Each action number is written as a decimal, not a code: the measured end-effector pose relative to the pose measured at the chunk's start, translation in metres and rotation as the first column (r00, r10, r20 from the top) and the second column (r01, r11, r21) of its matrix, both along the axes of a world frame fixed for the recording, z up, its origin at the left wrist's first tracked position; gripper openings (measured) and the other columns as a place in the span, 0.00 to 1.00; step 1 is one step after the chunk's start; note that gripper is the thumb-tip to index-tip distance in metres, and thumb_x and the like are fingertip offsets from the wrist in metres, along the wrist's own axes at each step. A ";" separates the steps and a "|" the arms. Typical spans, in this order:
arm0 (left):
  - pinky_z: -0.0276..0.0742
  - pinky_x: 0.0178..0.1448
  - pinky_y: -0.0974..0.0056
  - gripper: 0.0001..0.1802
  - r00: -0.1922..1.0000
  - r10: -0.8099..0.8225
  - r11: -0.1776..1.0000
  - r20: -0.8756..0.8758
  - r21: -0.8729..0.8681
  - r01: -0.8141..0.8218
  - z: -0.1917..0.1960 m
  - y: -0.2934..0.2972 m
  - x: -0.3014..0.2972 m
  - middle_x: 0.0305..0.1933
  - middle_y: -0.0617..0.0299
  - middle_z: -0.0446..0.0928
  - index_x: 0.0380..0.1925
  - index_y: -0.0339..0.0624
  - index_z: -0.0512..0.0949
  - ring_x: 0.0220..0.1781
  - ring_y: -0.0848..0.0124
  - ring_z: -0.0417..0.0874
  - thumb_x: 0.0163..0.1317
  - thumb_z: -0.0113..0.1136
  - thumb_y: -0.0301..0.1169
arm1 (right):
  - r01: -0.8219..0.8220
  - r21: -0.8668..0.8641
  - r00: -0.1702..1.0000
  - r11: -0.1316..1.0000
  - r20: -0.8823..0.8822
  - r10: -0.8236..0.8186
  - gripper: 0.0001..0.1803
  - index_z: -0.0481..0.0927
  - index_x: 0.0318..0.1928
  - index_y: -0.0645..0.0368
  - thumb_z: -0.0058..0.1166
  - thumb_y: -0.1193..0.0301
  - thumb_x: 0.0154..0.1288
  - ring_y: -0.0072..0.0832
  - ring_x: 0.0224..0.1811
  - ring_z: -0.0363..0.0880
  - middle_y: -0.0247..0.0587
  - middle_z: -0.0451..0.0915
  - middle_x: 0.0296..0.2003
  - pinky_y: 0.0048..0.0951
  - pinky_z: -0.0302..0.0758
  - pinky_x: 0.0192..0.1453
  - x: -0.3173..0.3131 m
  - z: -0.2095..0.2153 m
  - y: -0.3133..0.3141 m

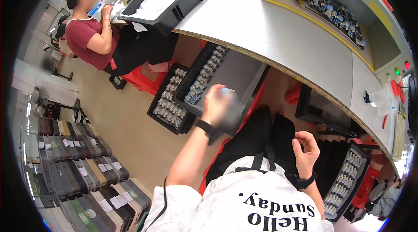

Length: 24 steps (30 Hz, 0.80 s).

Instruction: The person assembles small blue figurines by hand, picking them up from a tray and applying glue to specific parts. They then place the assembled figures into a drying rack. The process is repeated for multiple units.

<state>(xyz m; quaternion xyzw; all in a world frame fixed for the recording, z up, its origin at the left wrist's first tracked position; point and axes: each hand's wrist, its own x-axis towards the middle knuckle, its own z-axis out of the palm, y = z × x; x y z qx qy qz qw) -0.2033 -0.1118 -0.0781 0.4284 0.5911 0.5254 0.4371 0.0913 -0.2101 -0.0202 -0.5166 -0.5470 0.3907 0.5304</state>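
My left hand [216, 105] is held over a black tray [248, 73] to the left of my knees. Its fingers are smeared, and what they hold, if anything, cannot be made out. Inside that tray, a row of small blue-and-white parts [204, 75] lines the left side; bare grey bottom shows beside it. My right hand [306, 153] hangs above my right thigh, fingers loosely curled and thumb apart, with nothing visible in it. Dark bands circle both wrists.
A grey worktable [278, 27] curves ahead, with a filled parts tray [331, 12] in a yellow-edged box. Left of my tray stands another parts tray [172, 97]. A co-worker [93, 36] sits far left by a large black tray [174, 8]. Stacked bins [82, 175] stand lower left.
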 end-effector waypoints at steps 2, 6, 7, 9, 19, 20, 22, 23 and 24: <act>0.78 0.45 0.65 0.18 0.921 0.078 0.985 -0.382 -0.111 -0.129 -0.034 0.016 -0.055 0.39 0.53 0.79 0.41 0.33 0.75 0.41 0.67 0.82 0.52 0.68 0.28 | -0.001 -0.014 1.000 1.000 0.011 0.001 0.12 0.78 0.41 0.66 0.59 0.86 0.55 0.22 0.42 0.78 0.40 0.77 0.43 0.20 0.76 0.47 -0.003 0.000 0.000; 0.77 0.44 0.63 0.23 0.806 -0.061 0.914 -0.589 -0.357 -0.192 -0.086 0.037 -0.117 0.38 0.52 0.80 0.42 0.33 0.76 0.40 0.65 0.82 0.48 0.72 0.34 | 0.012 -0.046 0.999 0.999 0.031 -0.010 0.12 0.78 0.41 0.66 0.58 0.86 0.55 0.22 0.41 0.78 0.40 0.77 0.42 0.20 0.76 0.47 -0.011 0.002 -0.001; 0.77 0.46 0.61 0.24 0.783 -0.149 0.863 -0.603 -0.466 -0.194 -0.083 0.040 -0.119 0.41 0.51 0.80 0.42 0.34 0.77 0.44 0.61 0.82 0.48 0.73 0.35 | 0.022 -0.048 0.999 0.999 0.040 -0.020 0.12 0.78 0.41 0.66 0.58 0.86 0.55 0.22 0.41 0.78 0.40 0.77 0.42 0.20 0.76 0.47 -0.011 0.002 -0.002; 0.77 0.50 0.58 0.25 0.700 -0.311 0.785 -0.643 -0.589 -0.192 -0.078 0.044 -0.119 0.45 0.49 0.80 0.42 0.35 0.78 0.48 0.56 0.81 0.47 0.74 0.38 | 0.036 -0.052 0.998 0.998 0.059 -0.033 0.12 0.78 0.41 0.66 0.58 0.86 0.55 0.22 0.41 0.78 0.40 0.77 0.42 0.20 0.76 0.47 -0.011 0.003 -0.002; 0.78 0.53 0.55 0.36 0.238 -0.639 0.721 -0.732 -0.677 -0.148 -0.123 0.048 -0.128 0.48 0.46 0.79 0.44 0.34 0.76 0.51 0.52 0.80 0.43 0.74 0.51 | 0.091 -0.059 0.995 0.994 0.050 -0.088 0.11 0.79 0.40 0.66 0.58 0.85 0.54 0.23 0.40 0.79 0.41 0.78 0.41 0.20 0.76 0.45 -0.018 0.005 -0.002; 0.78 0.53 0.56 0.38 0.163 -0.699 0.682 -0.696 -0.718 -0.139 -0.125 0.052 -0.126 0.49 0.47 0.79 0.45 0.35 0.76 0.51 0.54 0.80 0.42 0.73 0.55 | 0.088 -0.041 0.994 0.995 0.074 -0.085 0.11 0.79 0.39 0.66 0.59 0.85 0.53 0.23 0.39 0.79 0.41 0.78 0.40 0.20 0.77 0.45 -0.019 0.003 -0.001; 0.77 0.55 0.52 0.40 -0.005 -0.786 0.612 -0.618 -0.778 -0.144 -0.162 0.059 -0.151 0.56 0.53 0.76 0.52 0.41 0.75 0.57 0.60 0.78 0.43 0.69 0.57 | 0.092 -0.020 0.990 0.996 0.111 -0.089 0.10 0.80 0.37 0.65 0.61 0.83 0.52 0.23 0.37 0.80 0.41 0.79 0.38 0.21 0.77 0.44 -0.024 0.009 0.005; 0.77 0.56 0.54 0.41 -0.042 -0.834 0.551 -0.550 -0.825 -0.127 -0.153 0.063 -0.147 0.56 0.52 0.76 0.53 0.42 0.75 0.58 0.60 0.78 0.42 0.68 0.57 | 0.099 -0.030 0.989 0.995 0.116 -0.095 0.10 0.80 0.37 0.65 0.62 0.82 0.52 0.24 0.36 0.80 0.41 0.80 0.37 0.22 0.77 0.42 -0.024 0.011 0.008; 0.76 0.57 0.56 0.41 -0.046 -0.819 0.574 -0.572 -0.815 -0.083 -0.149 0.059 -0.148 0.56 0.52 0.75 0.53 0.41 0.74 0.58 0.59 0.78 0.41 0.70 0.55 | 0.079 0.031 0.984 0.996 0.155 -0.083 0.10 0.81 0.37 0.64 0.63 0.81 0.51 0.24 0.35 0.80 0.41 0.80 0.36 0.23 0.77 0.41 -0.024 0.011 0.012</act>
